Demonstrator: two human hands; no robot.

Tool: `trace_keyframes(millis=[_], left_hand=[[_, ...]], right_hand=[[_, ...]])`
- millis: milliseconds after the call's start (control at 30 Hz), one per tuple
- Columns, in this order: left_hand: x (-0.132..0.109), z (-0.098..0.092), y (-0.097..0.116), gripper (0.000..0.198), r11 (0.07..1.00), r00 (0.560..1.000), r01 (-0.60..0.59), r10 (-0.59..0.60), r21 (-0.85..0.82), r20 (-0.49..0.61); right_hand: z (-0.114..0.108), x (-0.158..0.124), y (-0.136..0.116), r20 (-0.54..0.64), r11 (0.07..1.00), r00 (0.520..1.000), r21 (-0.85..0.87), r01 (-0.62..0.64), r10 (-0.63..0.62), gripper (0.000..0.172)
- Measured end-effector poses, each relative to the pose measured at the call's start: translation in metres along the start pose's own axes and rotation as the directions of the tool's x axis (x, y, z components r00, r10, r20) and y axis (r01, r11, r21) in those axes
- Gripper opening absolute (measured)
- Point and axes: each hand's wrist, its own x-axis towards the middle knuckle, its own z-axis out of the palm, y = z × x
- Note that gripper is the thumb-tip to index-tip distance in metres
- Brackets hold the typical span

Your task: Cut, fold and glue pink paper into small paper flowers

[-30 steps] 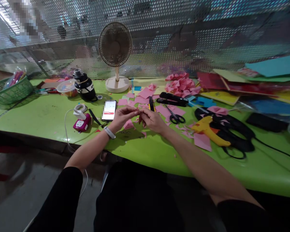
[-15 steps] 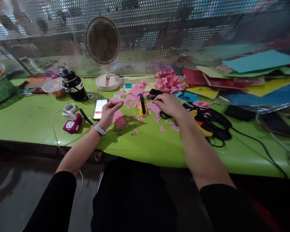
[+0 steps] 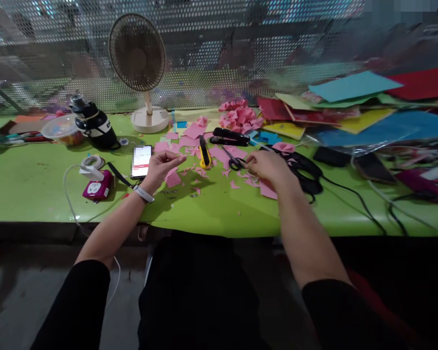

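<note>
My left hand is over the table beside the lit phone, its thumb and fingertips pressed together; whatever they hold is too small to name. Near the handles of the black scissors, my right hand has its fingers bent together, and what is in them is hidden. Between the hands lies a yellow and black cutter among pink paper scraps. A black stapler rests behind the scissors, in front of a heap of folded pink paper pieces.
A fan and a black bottle stand at the back left. A magenta power adapter with a white cable is at the left. Coloured sheets, black cables and another phone lie at the right.
The view has shifted to the right. My right hand has moved from beside the stapler towards the scissors, uncovering the stapler. My left hand keeps its closed fingertips.
</note>
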Motion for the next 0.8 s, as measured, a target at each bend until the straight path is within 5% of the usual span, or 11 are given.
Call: trace_keyframes(millis=[300,467,600,700,800], left_hand=[[-0.001,-0.005,-0.008,0.025,0.997,0.98,0.041,-0.051,0.058,0.192],[-0.002,-0.004,-0.008,0.024,0.995,0.974,0.063,-0.077,0.073,0.211],[-0.003,-0.002,-0.008,0.023,0.996,0.972,0.063,-0.077,0.066,0.222],[-0.004,0.0,-0.009,0.023,0.995,0.972,0.049,-0.067,0.083,0.227],[-0.005,0.002,-0.009,0.025,0.992,0.971,0.035,-0.062,0.119,0.229]], right_hand=[[0.014,-0.002,0.0,0.04,0.998,0.999,0.052,-0.022,0.02,0.01],[0.008,-0.008,0.002,0.112,0.989,0.993,0.141,-0.053,0.037,0.019],[-0.008,-0.017,-0.007,-0.019,0.981,0.997,0.179,-0.077,0.081,0.02],[-0.022,-0.022,-0.028,-0.095,0.946,0.995,0.317,0.06,-0.031,0.02],[-0.029,-0.024,-0.06,-0.081,0.827,0.951,0.476,0.301,-0.299,0.023]])
